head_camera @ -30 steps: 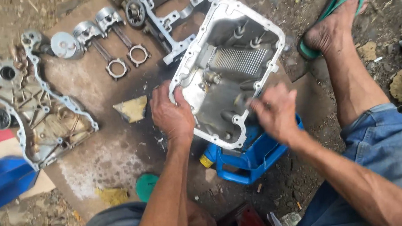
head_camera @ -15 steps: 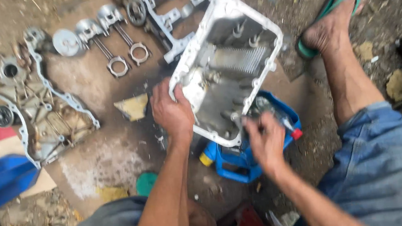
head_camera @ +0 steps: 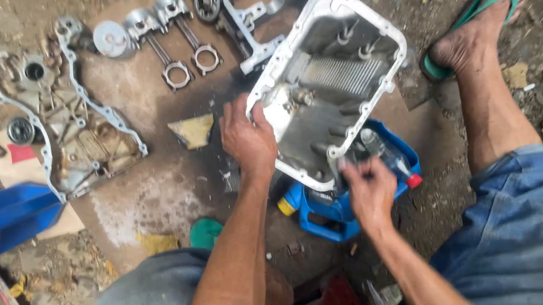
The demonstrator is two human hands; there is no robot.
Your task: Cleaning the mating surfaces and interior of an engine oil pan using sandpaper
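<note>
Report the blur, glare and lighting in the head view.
Head view: soft, even daylight with no hard shadows; right hand smeared by motion blur, left hand fairly sharp on the rim of the metal pan; mild bright sheen on the pan's pale walls; the ground parts, such as the connecting rods, stay readable.

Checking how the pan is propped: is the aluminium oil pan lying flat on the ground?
No: the oil pan is tilted, its lower edge resting on a blue container while the left hand grips its rim.

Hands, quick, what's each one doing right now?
Left hand: closed on the rim of the aluminium oil pan.
Right hand: blurred at the pan's lower edge, near a small bottle; grip cannot be told.
</note>
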